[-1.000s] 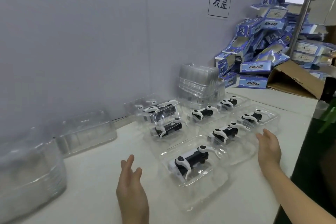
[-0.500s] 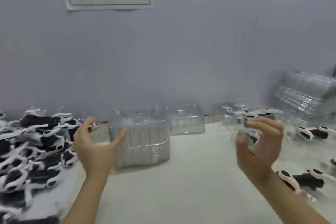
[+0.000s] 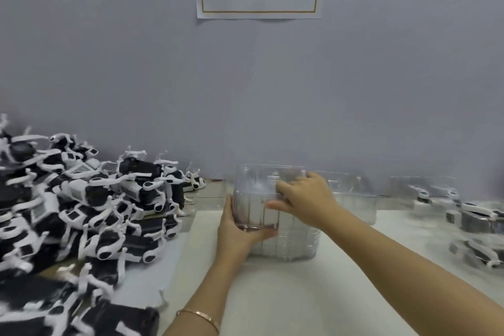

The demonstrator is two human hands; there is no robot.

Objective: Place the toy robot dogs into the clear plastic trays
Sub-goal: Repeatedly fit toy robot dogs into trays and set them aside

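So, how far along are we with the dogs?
Done: some black-and-white toy robot dogs sit in clear plastic trays at right. In hand: left hand and right hand hold the stack of empty clear trays. Left: a large loose heap of dogs.

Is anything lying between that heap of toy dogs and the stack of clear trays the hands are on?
Nothing visible: only bare table separates the heap of toy dogs from the stack of clear trays, which the left hand and right hand both hold.
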